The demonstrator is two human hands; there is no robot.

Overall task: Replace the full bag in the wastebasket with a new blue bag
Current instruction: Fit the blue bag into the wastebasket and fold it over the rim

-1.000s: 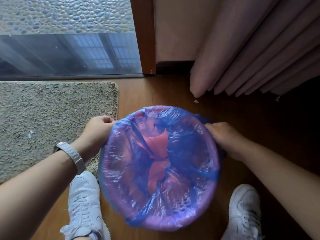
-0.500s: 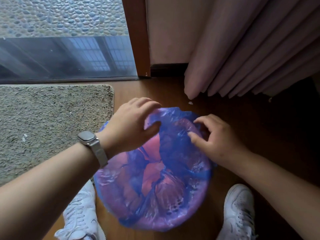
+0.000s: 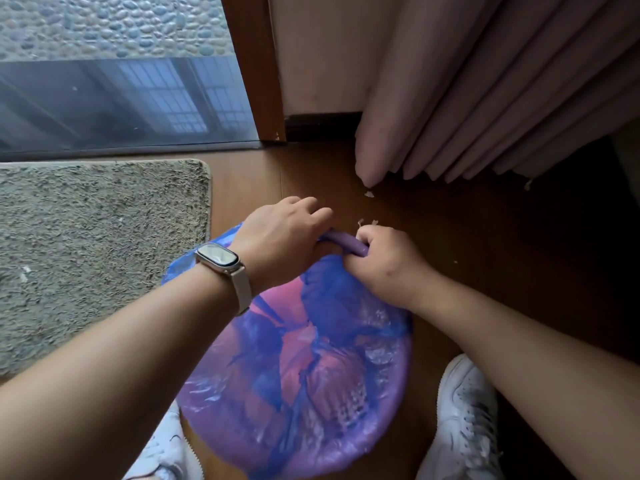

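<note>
A round pink-purple wastebasket [image 3: 343, 243] stands on the wooden floor between my feet, lined with a thin blue bag [image 3: 332, 306] that is stretched over most of its rim. At the far side a short stretch of bare rim shows between my hands. My left hand [image 3: 277, 240], a watch on its wrist, curls over the far rim with its fingers on the outer side. My right hand [image 3: 384, 261] grips the rim and the bag's edge just to the right. The bag's far edge is hidden under my hands.
A shaggy grey rug [image 3: 97, 244] lies to the left. A glass door [image 3: 114, 102] and its wooden frame [image 3: 259, 67] are at the back, pink curtains [image 3: 485, 98] at the back right. My white shoes [image 3: 464, 424] flank the basket. Small scraps [image 3: 369, 194] lie on the floor.
Both hands moved from the basket's left and right sides to its far rim and now grip close together there. The view shifted down and nearer.
</note>
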